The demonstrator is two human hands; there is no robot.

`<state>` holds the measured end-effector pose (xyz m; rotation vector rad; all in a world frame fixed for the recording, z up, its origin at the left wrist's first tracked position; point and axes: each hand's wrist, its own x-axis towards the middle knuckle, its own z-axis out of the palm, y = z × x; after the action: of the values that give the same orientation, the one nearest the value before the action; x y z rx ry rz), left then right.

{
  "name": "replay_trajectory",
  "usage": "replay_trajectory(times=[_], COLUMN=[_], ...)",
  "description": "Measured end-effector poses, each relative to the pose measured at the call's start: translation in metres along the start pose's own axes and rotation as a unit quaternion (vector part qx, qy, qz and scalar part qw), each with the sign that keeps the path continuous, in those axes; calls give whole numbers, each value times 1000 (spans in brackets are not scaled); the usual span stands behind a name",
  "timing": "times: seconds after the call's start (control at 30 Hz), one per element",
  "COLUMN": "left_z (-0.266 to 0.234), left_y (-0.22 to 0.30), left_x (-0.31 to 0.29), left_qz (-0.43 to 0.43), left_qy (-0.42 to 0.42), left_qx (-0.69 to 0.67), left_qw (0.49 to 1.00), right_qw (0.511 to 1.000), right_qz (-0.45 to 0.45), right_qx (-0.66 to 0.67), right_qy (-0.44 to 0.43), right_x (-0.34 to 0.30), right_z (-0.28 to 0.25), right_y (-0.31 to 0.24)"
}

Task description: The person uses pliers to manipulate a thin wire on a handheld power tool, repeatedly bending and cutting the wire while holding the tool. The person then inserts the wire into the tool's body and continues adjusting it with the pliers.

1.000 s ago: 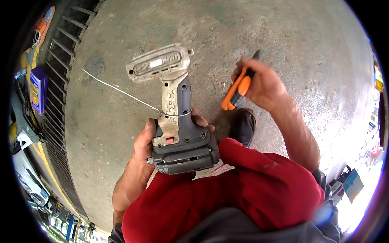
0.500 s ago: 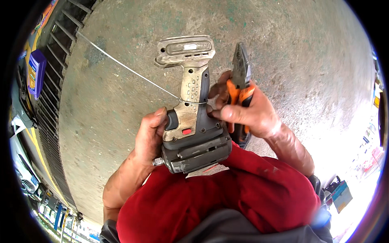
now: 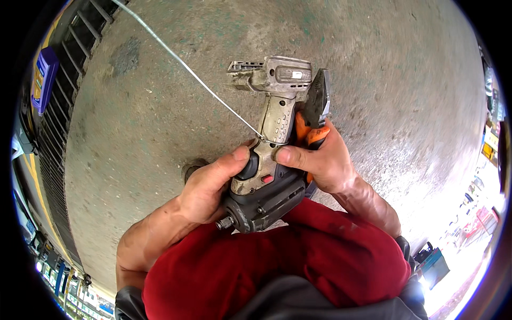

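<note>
A worn grey and black cordless impact wrench (image 3: 280,120) is upside down over my lap, handle pointing away and battery foot at the far end. My left hand (image 3: 205,192) is closed around its body, thumb by the black trigger, with the square drive just below. My right hand (image 3: 330,168) grips orange-handled combination pliers (image 3: 320,104), dark jaws pointing away, and its thumb presses on the wrench's handle. A metal wire (image 3: 197,77) loops round the handle near the trigger and runs off to the far left. My right fingers are mostly hidden behind the tool.
Stained concrete floor (image 3: 373,64) lies beneath. Along the left runs a metal floor grate (image 3: 66,101), with a purple container (image 3: 45,80) beside it. A teal box (image 3: 434,266) stands at the lower right. My legs are in red trousers (image 3: 213,266).
The wrench has shifted right and tilted, showing more of its battery foot's side. My right hand has closed in, its thumb now on the handle near the wire loop. The pliers sit closer behind the handle.
</note>
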<state>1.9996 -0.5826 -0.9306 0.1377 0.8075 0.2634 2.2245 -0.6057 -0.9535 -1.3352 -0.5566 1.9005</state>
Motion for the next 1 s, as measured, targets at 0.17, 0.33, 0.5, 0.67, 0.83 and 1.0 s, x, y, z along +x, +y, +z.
replay_trajectory(times=[0.17,0.33,0.5,0.67,0.83,1.0], left_z=[1,-5,-2,-3,-3,-3], left_y=[0,1,2,-2,1,0], left_x=[-2,-5,-3,0,-6,-3], left_qz=[-22,-21,-5,11,-35,3], left_qy=[17,-36,-31,-27,-71,-55], left_qx=[8,-29,-4,7,-104,-10], left_qw=[1000,999,1000,1000,991,998], right_qw=[998,994,994,994,990,990], right_qz=[-10,-30,-42,-40,-26,-28], right_qx=[52,97,74,90,118,124], right_qy=[-20,-51,-67,-54,-71,-65], right_x=[2,6,6,3,3,2], right_z=[1,6,1,2,-1,-1], right_y=[1,-4,-1,2,1,3])
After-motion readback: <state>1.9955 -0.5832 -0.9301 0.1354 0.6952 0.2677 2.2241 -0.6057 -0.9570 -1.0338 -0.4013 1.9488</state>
